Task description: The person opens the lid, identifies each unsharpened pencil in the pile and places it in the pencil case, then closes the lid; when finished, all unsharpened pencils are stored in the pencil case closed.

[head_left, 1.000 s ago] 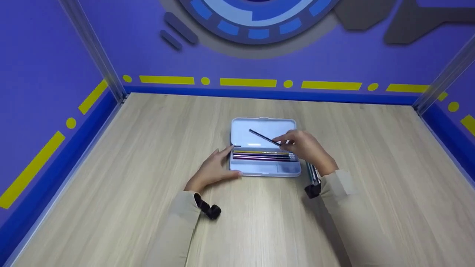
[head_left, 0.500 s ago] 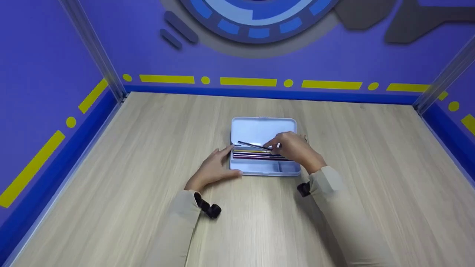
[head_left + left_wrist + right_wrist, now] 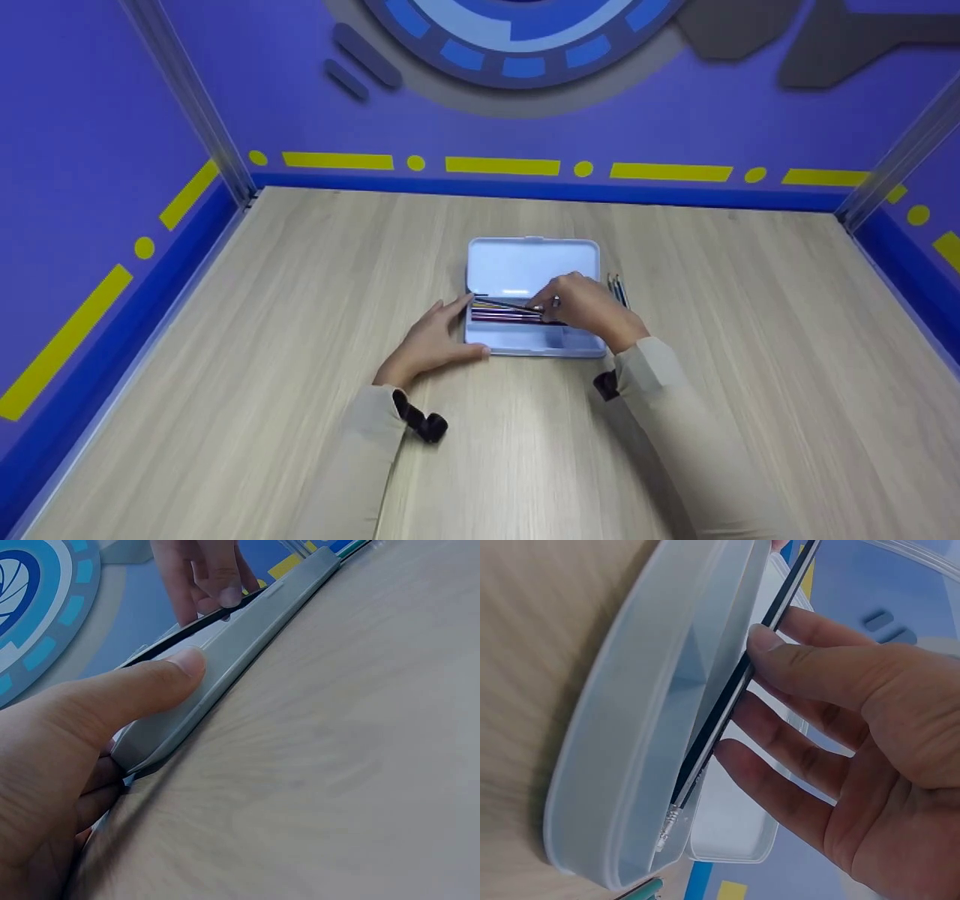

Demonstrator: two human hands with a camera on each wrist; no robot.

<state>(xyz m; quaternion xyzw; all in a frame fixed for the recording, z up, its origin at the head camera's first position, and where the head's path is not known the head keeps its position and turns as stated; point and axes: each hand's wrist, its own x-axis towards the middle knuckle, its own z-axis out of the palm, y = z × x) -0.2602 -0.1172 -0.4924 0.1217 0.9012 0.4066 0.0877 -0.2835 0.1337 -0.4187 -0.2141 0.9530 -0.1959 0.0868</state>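
Observation:
A pale pencil case [image 3: 514, 341] lies open on the table, its lid [image 3: 517, 262] laid back. My left hand [image 3: 431, 345] holds the case's left end; in the left wrist view the thumb [image 3: 169, 679] presses on the front wall. My right hand [image 3: 589, 306] pinches a dark pencil [image 3: 731, 697] with a light stripe between thumb and fingers. The pencil slants over the long compartment, its eraser end [image 3: 666, 829] down inside the case at the right. Several pencils [image 3: 502, 316] lie lengthwise in that compartment, partly hidden under the right hand.
More pencils [image 3: 617, 289] lie on the table just right of the case, partly behind the right hand. Wood-grain tabletop [image 3: 300, 300] surrounds the case. Blue panels [image 3: 517, 135] with yellow marks stand along the back and sides.
My right hand has moved left and down with the pencil, from above the lid to the long compartment. The pencil now lies flatter. My left hand has stayed put.

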